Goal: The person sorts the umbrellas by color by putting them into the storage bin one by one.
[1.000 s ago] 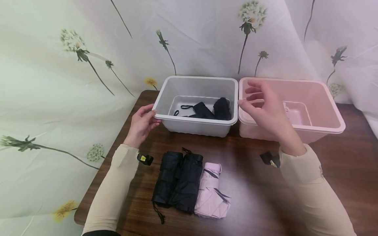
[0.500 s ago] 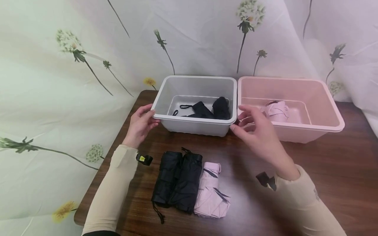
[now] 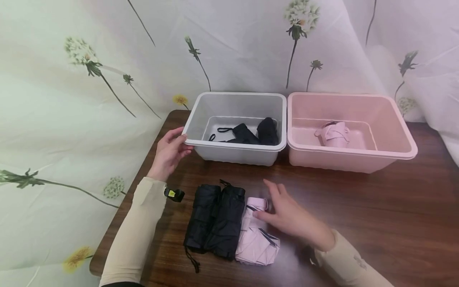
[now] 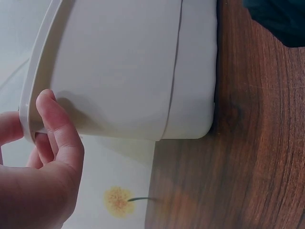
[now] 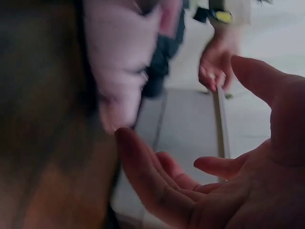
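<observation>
My left hand (image 3: 169, 153) pinches the left front corner of the grey bin (image 3: 236, 153), thumb and fingers on either side of its rim in the left wrist view. Over the pink folded umbrella (image 3: 256, 245) hovers my right hand (image 3: 288, 213), its thumb and fingers spread and nothing between them. That umbrella lies on the table with dark leaf-like marks on it. Beside it, to the left, two black folded umbrellas (image 3: 226, 223) lie side by side. In the right wrist view the pink umbrella (image 5: 119, 62) is blurred, close to the fingertips.
Inside the grey bin lie several black folded umbrellas (image 3: 267, 131), partly hidden by its front wall. The pink bin (image 3: 333, 159) stands right against it and holds a pink folded umbrella (image 3: 335, 134). A floral cloth (image 3: 233, 48) hangs behind the brown wooden table (image 3: 394, 207).
My right hand has moved from over the pink bin, past the gap between the bins, down to the pink umbrella on the table. My left hand stays on the grey bin's rim.
</observation>
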Tool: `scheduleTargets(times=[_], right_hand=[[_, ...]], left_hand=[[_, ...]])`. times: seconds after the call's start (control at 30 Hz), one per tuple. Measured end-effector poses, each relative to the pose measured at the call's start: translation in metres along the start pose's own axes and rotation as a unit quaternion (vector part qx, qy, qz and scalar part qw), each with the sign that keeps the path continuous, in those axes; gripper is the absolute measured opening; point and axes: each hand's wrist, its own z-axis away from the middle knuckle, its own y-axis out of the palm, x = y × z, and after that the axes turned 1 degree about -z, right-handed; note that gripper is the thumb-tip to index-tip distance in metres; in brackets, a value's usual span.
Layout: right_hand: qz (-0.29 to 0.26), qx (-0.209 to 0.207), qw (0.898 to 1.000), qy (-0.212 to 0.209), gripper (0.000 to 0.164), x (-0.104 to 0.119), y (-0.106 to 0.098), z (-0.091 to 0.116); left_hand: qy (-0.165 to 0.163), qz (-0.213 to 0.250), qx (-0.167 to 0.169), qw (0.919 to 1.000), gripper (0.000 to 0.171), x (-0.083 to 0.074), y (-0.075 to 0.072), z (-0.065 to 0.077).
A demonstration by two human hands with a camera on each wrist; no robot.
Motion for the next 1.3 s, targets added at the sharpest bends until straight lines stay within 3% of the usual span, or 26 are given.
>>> scheduleTargets(times=[0.23, 0.6, 0.9, 1.3], right_hand=[[0.007, 0.007, 1.0, 0.023, 0.102, 0.002, 0.025, 0.008], [0.034, 0.067, 0.996, 0.052, 0.123, 0.01, 0.043, 0.016], [0.073, 0.044, 0.995, 0.061, 0.119, 0.013, 0.057, 0.018], [0.136, -0.019, 0.989, 0.057, 0.11, 0.012, 0.067, 0.016]], left_hand=[[0.002, 0.012, 0.006, 0.9999, 0.043, 0.0, 0.001, 0.0], [-0.003, 0.01, 0.005, 0.9999, 0.045, -0.001, 0.001, -0.001], [-0.004, 0.009, 0.002, 0.9999, 0.043, -0.002, 0.001, 0.0], [-0.002, 0.015, 0.001, 0.9999, 0.039, -0.001, 0.001, 0.0]])
